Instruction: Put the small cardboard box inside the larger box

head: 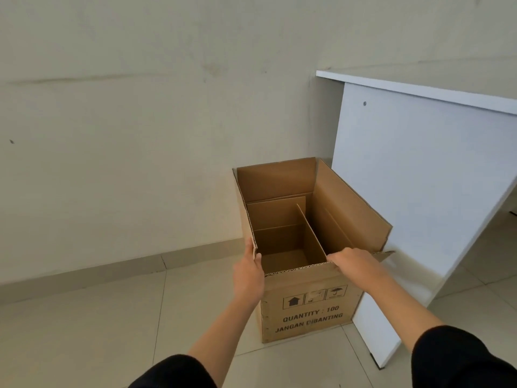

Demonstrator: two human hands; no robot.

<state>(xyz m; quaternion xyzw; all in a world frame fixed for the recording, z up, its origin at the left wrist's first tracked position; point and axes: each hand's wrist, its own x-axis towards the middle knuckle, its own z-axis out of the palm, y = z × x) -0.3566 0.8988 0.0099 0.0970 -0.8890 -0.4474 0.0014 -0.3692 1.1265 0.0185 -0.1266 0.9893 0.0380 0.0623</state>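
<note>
Tiled floor on the left is bare up to the wall, nothing on it. Left hand is pinched on the larger box's left flap near the front-left corner, thumb inside, fingers outside. The box stands upright on the floor, top open, flaps up, print on its front face reading "QUANTITY : 100". Inside sits what looks like the small cardboard box, open-topped, pushed to the left side and seemingly down on the bottom; a cardboard divider stands along its right, w/ a narrow gap beyond it. Right hand is curled over the front rim near the front-right corner, fingers hooked inside, gripping the edge. A white desk panel is just beside the box on the right. Judgement: the insert step looks approx done; what's left is prob letting go, maybe folding the flaps shut.
</note>
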